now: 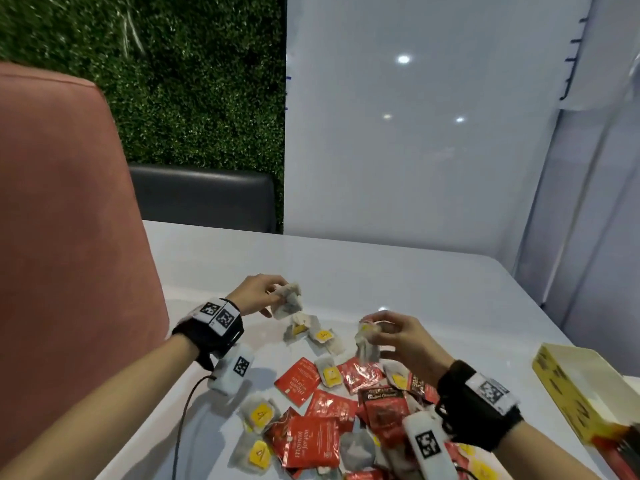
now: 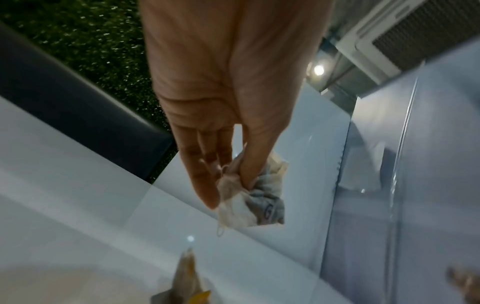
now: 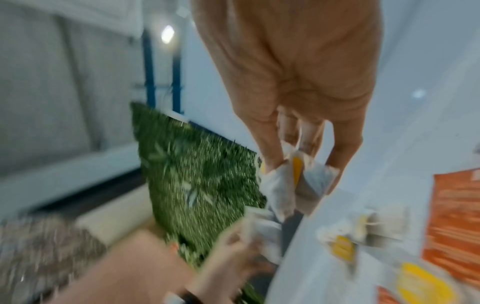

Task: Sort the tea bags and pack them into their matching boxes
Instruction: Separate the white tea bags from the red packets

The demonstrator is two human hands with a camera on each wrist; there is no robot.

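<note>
Upper left of head view: dense green artificial-foliage wall panel (image 1: 194, 81). Centre and right: glossy pale grey-white wall (image 1: 415, 150) carrying small round light reflections. Left edge: dusty-pink upholstered chair back (image 1: 62, 237). Behind it, dark grey padded seat back (image 1: 202, 197). Lower half: glossy white tabletop (image 1: 381, 271).
</note>
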